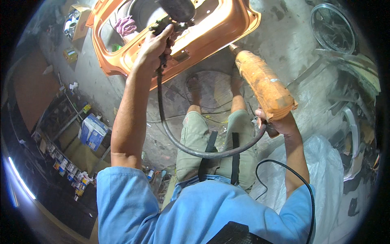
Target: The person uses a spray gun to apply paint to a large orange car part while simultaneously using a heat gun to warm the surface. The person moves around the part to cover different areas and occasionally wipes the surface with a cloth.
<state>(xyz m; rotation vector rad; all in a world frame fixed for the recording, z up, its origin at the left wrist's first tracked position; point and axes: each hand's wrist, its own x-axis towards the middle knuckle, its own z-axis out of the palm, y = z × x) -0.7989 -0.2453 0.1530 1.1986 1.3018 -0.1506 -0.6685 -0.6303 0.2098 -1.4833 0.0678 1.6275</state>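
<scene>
An orange-painted car door panel [191, 53] is at the top, tilted, with large cut-out openings. Over its near edge, my left hand [156, 45] is closed around a spray gun [164, 28] with a dark round cup [178, 9] on top. From the gun's handle a dark hose [195, 153] hangs down and loops across to my right hand [276, 122]. That hand is wrapped round the handle of a worn orange heat gun [264, 81], whose metal nozzle points at the door's lower right corner. Whether the fingers also grip the hose I cannot tell.
A crumpled purplish cloth [125, 26] shows through the door opening. Wheel-like ring [333, 28] lies at upper right. Plastic sheeting [317, 162] drapes at right. Left are a blue-white box [93, 132], a carton of cans [77, 22] and cluttered small containers [73, 171]. Thin cables cross the floor.
</scene>
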